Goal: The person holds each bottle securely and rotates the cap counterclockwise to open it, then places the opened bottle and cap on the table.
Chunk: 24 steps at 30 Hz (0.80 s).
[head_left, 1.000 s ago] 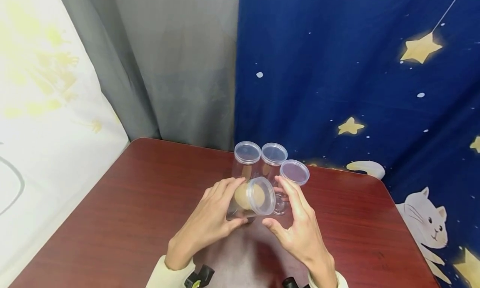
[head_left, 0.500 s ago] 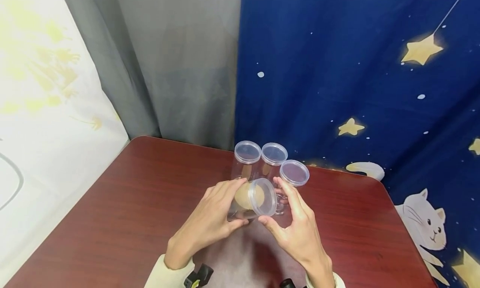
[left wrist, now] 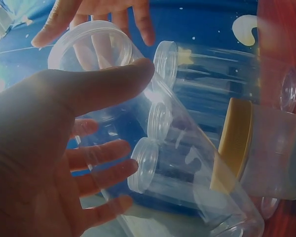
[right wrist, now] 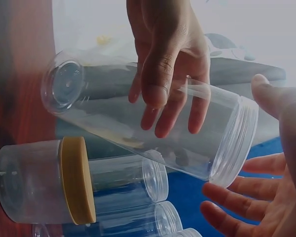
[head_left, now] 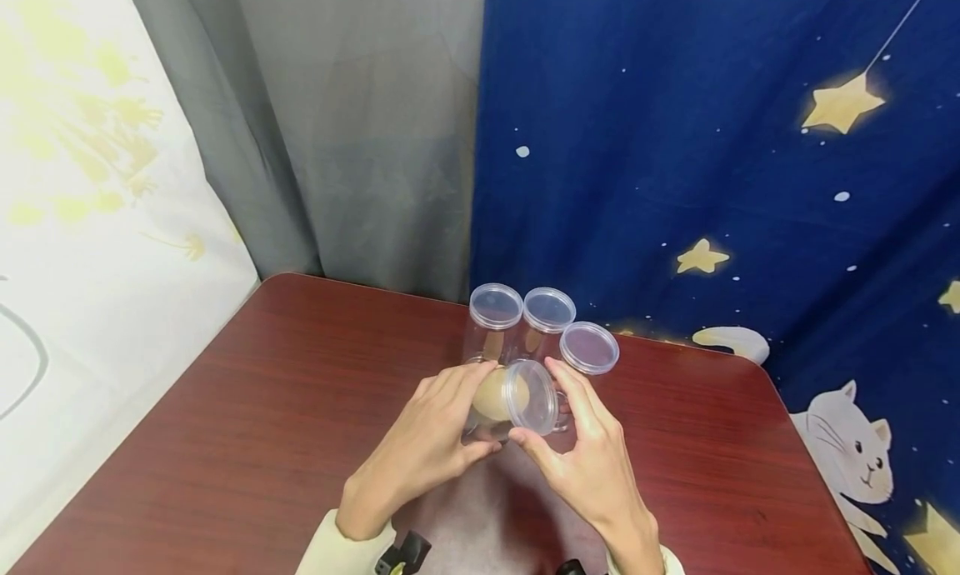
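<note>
My left hand [head_left: 420,437] grips a tall clear plastic jar [right wrist: 118,111] round its body, thumb on one side and fingers on the other. The jar is tilted above the table, its clear screw lid [head_left: 534,397] pointing right. My right hand [head_left: 600,450] spreads round that lid, thumb and fingers on opposite sides. In the right wrist view a fingertip [right wrist: 214,190] meets the lid's edge, while the thumb looks slightly apart from it. Below the held jar stands a short clear jar [right wrist: 32,182] with a yellow lid [right wrist: 79,180]; in the head view it shows through the held jar.
Three tall lidded clear jars, a left one [head_left: 495,306], a middle one [head_left: 550,310] and a right one [head_left: 590,347], stand upright near the back of the reddish-brown table [head_left: 322,375]. Behind them hang a grey curtain [head_left: 375,142] and a blue starry curtain [head_left: 600,100].
My right hand has moved a little left and closer round the lid. The held jar has shifted slightly right and down, with my left hand still gripping it.
</note>
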Available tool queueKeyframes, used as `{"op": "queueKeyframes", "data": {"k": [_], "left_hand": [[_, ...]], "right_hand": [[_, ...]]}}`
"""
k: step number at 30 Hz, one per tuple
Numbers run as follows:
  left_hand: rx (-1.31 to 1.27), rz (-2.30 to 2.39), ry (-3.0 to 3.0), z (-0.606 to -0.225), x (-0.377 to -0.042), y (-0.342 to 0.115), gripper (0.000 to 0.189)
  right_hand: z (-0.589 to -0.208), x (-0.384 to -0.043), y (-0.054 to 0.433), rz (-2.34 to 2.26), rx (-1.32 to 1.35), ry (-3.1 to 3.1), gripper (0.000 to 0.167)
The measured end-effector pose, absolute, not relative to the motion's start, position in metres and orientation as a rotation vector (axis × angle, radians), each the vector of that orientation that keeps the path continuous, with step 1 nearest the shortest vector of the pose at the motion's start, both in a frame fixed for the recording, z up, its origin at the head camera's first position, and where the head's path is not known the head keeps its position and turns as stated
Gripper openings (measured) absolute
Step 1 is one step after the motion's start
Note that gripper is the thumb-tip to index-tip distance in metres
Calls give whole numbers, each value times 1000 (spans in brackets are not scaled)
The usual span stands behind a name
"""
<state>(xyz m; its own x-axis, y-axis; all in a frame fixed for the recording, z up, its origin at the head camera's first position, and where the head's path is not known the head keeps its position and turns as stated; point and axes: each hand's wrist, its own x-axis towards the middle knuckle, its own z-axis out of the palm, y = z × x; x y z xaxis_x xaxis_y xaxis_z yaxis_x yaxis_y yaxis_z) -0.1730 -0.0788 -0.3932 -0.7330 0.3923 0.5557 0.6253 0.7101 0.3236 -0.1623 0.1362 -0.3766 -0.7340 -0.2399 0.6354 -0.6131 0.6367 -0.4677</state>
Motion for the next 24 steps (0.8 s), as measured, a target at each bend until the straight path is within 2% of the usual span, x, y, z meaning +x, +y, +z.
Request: {"op": "queueKeyframes", "data": {"k": [14,24], "left_hand": [[-799,-666,-2458,-394,-172,-76,92],[-779,-700,-2460,-394,-171,-65,112]], "right_hand": [[-379,-162,135,951,660,-2334,75],[-378,-160,131,1086,580,-2220,68]]}}
